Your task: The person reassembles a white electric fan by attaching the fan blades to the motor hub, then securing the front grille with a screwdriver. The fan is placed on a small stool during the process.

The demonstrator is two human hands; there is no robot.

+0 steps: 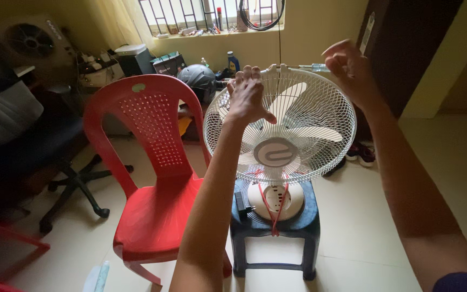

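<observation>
Left hand point(247, 97) clasps top rim of white fan guard point(279, 127), fan on blue stool point(274, 227) below grip; right hand point(349, 67), beyond and right of it, pinches screwdriver point(312, 67) toward top clip: judged fastener step, next needs tip seated squarely

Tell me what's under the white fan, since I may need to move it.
The fan stands on a dark blue plastic stool, its round base tied on with red cord. A small black plug lies beside the base. The stool top beneath the base is hidden.
</observation>
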